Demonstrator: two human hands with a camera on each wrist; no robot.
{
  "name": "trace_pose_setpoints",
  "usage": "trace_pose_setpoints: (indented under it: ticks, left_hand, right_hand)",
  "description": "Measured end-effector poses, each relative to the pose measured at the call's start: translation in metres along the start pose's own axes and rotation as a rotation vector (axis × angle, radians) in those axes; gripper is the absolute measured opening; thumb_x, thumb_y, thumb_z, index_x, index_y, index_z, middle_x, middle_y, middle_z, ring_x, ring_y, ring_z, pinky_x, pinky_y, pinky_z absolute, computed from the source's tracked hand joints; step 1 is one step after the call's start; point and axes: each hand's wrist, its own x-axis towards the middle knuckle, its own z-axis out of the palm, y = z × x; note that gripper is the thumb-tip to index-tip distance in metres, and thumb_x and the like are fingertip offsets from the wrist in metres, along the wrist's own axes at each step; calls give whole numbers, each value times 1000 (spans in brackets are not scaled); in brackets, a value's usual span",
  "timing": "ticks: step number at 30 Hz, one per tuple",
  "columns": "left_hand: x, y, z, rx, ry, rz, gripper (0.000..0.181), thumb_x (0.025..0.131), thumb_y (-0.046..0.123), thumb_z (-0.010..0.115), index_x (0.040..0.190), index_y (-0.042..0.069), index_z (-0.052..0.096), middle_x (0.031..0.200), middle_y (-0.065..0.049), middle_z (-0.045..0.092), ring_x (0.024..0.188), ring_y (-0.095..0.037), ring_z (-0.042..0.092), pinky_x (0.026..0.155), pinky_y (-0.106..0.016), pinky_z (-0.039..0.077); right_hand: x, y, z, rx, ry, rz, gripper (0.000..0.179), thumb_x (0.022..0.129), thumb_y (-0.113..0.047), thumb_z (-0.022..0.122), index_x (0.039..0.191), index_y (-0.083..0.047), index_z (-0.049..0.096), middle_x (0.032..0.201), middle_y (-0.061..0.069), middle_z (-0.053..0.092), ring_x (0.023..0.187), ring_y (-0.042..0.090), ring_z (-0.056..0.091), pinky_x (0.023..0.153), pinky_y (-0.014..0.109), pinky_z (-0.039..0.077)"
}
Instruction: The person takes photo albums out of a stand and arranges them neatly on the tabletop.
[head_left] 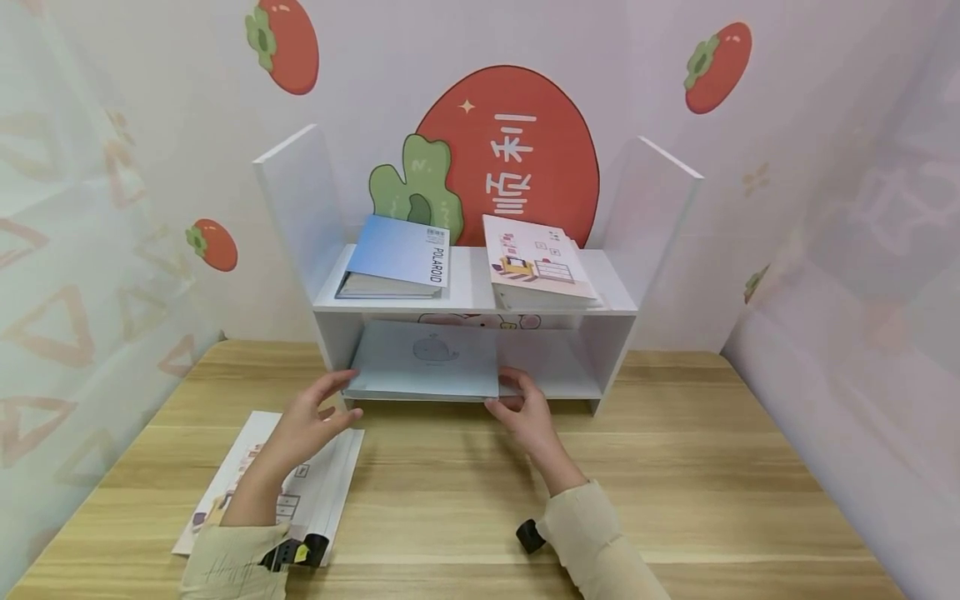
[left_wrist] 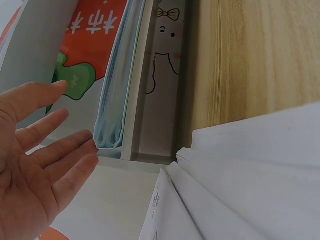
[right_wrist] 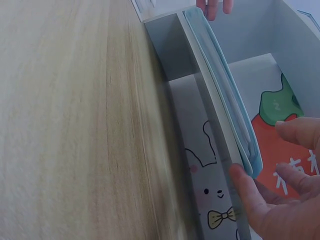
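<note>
A light blue book (head_left: 423, 358) with a small whale on its cover lies flat on the lower shelf of a white desktop shelf unit (head_left: 555, 367). My left hand (head_left: 318, 417) is at its left front corner, fingers spread; in the left wrist view, fingertips of that hand (left_wrist: 45, 155) come right up to the book's end (left_wrist: 112, 120). On the other side my right hand (head_left: 528, 412) is at the right front corner. The right wrist view has its thumb (right_wrist: 245, 185) against the corner of the book (right_wrist: 230, 100), the other fingers loosely extended.
On the upper shelf stand a blue POLAROID book (head_left: 397, 254) at left and a stack of white picture-covered books (head_left: 536, 258) at right. White books with a similar cover (head_left: 322, 475) lie on the wooden table (head_left: 450, 517), partly under my left forearm. Patterned walls surround the table.
</note>
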Motion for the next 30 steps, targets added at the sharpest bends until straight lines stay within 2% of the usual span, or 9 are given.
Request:
trace_pose_setpoints:
  ticks: [8,16,23,26,30]
  left_hand:
    - [-1,-1,-2,-14,-9,0,61,92,8,69,145,-5,42,151,-28,41,140,-46,38,105,-57,44]
    - [-2,3,-3,28,-2,-4,56,92,6,69,141,-7,46,143,-29,50,134,-45,47,102,-55,47]
    - [-1,3,4,130,79,-64,51,90,0,67,137,-8,50,134,-29,55,123,-46,54,97,-54,52]
    - [0,2,5,125,92,-92,50,90,1,67,136,-8,50,130,-30,57,120,-46,57,96,-53,53]
    - [1,-2,3,79,70,-119,52,92,4,67,139,-8,48,131,-31,57,120,-47,58,93,-48,56]
  right_hand:
    - [0,-1,3,27,6,4,57,90,-2,67,143,2,46,144,26,50,110,35,63,69,22,52]
    - [0,-3,1,74,71,5,55,90,2,65,141,8,47,137,29,54,114,39,62,79,15,52]
    - [3,0,0,97,90,15,54,92,-1,65,141,11,46,131,30,57,106,28,65,78,13,51]
    - [4,0,0,97,97,18,54,92,-2,65,140,12,46,130,31,57,105,28,66,80,14,52]
    - [6,-1,0,114,104,30,53,91,-1,66,139,13,47,127,31,59,98,21,68,80,15,53]
